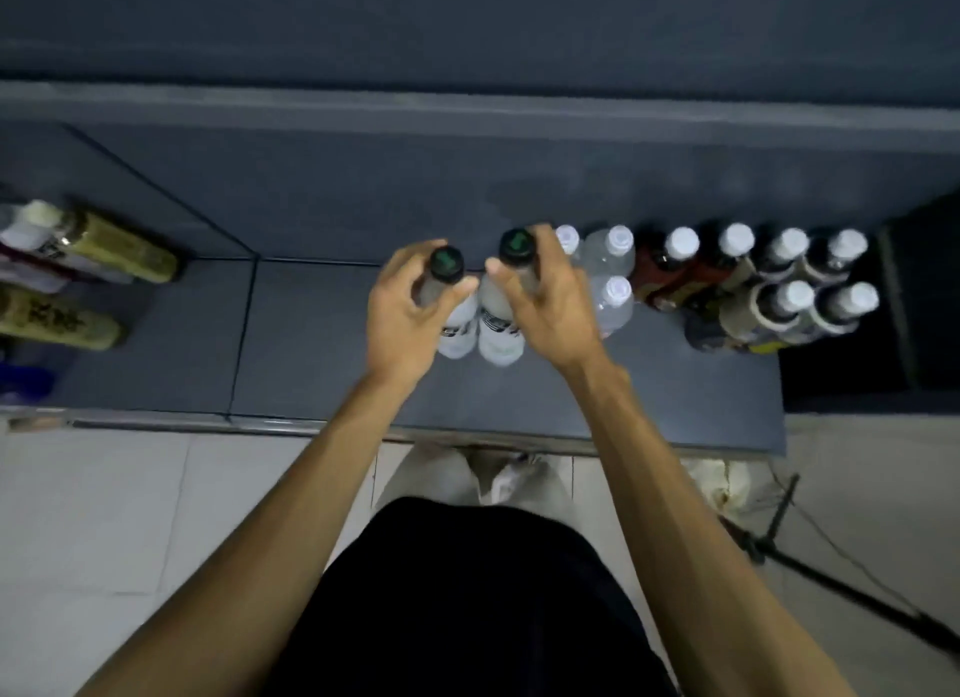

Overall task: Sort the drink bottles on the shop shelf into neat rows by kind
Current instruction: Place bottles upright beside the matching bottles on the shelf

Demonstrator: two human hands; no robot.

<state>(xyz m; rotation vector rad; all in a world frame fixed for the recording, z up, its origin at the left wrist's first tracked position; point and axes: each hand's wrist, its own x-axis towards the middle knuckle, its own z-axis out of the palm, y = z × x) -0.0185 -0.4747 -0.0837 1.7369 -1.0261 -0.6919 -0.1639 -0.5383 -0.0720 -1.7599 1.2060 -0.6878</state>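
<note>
Hands first: your left hand (pixel 402 306) pinches the neck of one white black-capped bottle (pixel 445 280), and your right hand (pixel 540 301) pinches the neck of its twin (pixel 511 275). Both bottles stand mid-shelf, touching each other, well back from the shelf (pixel 322 332) front edge.

Risks noted:
- You hold each bottle high, near the cap; a sideways push could tip its base out.
- Your right hand sits just beside the clear water bottles (pixel 610 275); a knuckle could knock them into the dark white-capped bottles (pixel 769 285) at the right end.
- Several yellow-labelled bottles (pixel 104 249) lie on their sides at the left end, unsorted, and may roll.
</note>
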